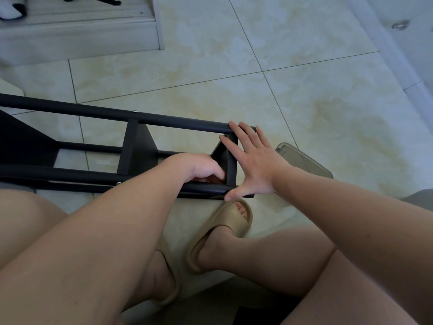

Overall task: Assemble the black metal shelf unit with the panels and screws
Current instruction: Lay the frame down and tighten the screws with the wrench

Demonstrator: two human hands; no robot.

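Note:
The black metal shelf unit (112, 116) lies on its side across the tiled floor, its tubes running from the left edge to the middle. A black end panel (232, 160) stands between the tube ends. My right hand (253, 163) lies flat against that end panel with fingers spread, thumb at the near tube's end. My left hand (199, 167) reaches inside the frame behind the panel, fingers curled against it; what they pinch is hidden. A silver screw (134, 111) sits in the far tube and another screw (118, 183) in the near one.
A translucent plastic box lid (307, 160) lies on the floor just right of the end panel. My feet in tan slides (225, 231) rest under the frame's end. A grey step (82, 31) rises at the top left, a white wall base (398, 55) at the right.

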